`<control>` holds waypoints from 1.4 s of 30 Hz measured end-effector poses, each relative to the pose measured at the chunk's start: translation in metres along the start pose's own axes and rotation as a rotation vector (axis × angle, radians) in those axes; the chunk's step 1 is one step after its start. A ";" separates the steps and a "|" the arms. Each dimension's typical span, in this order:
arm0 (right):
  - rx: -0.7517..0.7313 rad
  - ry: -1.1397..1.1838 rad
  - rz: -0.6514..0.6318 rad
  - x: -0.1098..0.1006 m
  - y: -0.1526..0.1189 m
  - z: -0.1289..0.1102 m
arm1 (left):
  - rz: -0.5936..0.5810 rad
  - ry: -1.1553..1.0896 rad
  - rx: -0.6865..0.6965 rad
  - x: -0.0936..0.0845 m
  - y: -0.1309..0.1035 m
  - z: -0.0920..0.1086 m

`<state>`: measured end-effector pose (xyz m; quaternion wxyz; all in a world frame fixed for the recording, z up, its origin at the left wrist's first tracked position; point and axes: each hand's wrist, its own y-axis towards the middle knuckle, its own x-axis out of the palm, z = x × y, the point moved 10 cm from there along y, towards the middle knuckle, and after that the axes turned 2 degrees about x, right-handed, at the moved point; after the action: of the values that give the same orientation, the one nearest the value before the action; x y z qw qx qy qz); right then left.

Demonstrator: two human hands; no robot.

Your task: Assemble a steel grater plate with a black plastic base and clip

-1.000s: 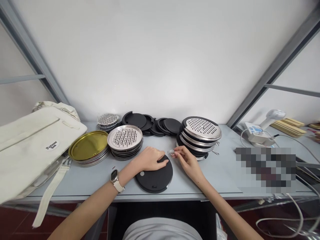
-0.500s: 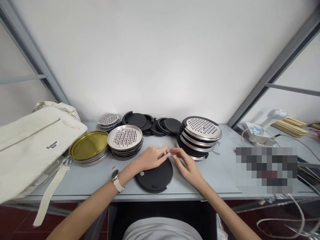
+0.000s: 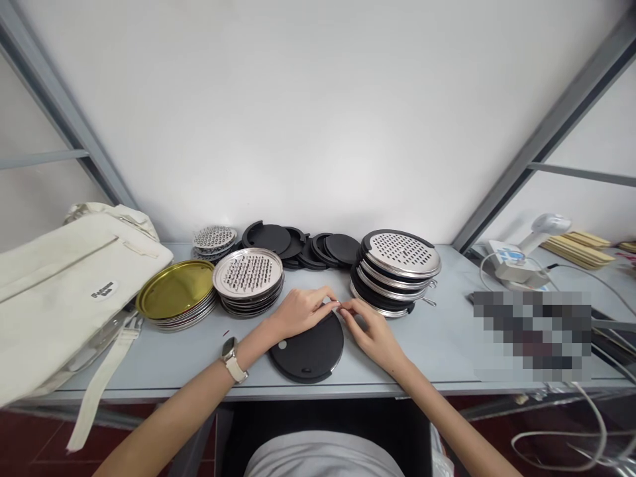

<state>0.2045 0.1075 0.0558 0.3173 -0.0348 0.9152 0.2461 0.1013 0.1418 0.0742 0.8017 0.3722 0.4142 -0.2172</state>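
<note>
My left hand point(image 3: 308, 310), with a watch point(image 3: 231, 358) at the wrist, reaches over the far edge of a round black disc point(image 3: 309, 351) that lies flat near the table's front edge. Beside it, just right of the disc, my right hand point(image 3: 368, 328) meets it fingertip to fingertip. Both hands are closed in a pinch around a small shiny piece point(image 3: 338, 305), too tiny and too covered to name. A stack of perforated metal plates and black rings point(image 3: 397, 275) rises behind my right hand. Round grater plates point(image 3: 248, 275) are piled behind my left wrist.
A pile of gold-coloured round plates point(image 3: 176, 291) stands next to a white bag point(image 3: 74, 285) on the left. Black rings and discs point(image 3: 298, 248) lie along the wall, near smaller grater discs point(image 3: 214, 237). On the right are a white device point(image 3: 519, 262) and yellowish pieces point(image 3: 576, 250).
My right-hand fingers have curled in and lowered, drawing closer to the left fingertips. Less of the small shiny piece shows now. The black disc and the stacks have stayed put.
</note>
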 end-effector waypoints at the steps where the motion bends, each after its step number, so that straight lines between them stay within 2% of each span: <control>1: 0.021 -0.008 0.002 0.000 0.000 0.002 | 0.009 0.022 -0.023 -0.002 0.000 -0.002; 3: 0.063 -0.023 -0.006 0.000 0.000 0.007 | -0.006 0.100 -0.037 -0.002 0.000 -0.003; 7: 0.104 -0.058 -0.044 0.006 0.001 0.015 | -0.148 0.280 0.043 0.010 -0.002 -0.001; 10: 0.113 -0.073 -0.084 0.013 0.004 0.019 | -0.196 0.294 0.082 0.016 -0.003 0.000; 16: 0.121 -0.075 -0.143 0.022 0.009 0.023 | -0.218 0.229 0.143 0.018 -0.004 0.009; 31: 0.097 -0.076 -0.223 0.025 0.003 0.022 | -0.209 0.236 0.069 0.020 -0.001 0.002; 36: 0.096 -0.061 -0.207 0.022 0.003 0.018 | -0.201 0.264 0.060 0.015 -0.001 0.003; 42: 0.091 -0.047 -0.203 0.021 0.002 0.015 | -0.246 0.275 0.108 0.020 -0.001 0.007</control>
<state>0.1963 0.1181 0.0338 0.3632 -0.1070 0.9095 0.1715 0.1152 0.1346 0.0595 0.6838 0.3876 0.5498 -0.2826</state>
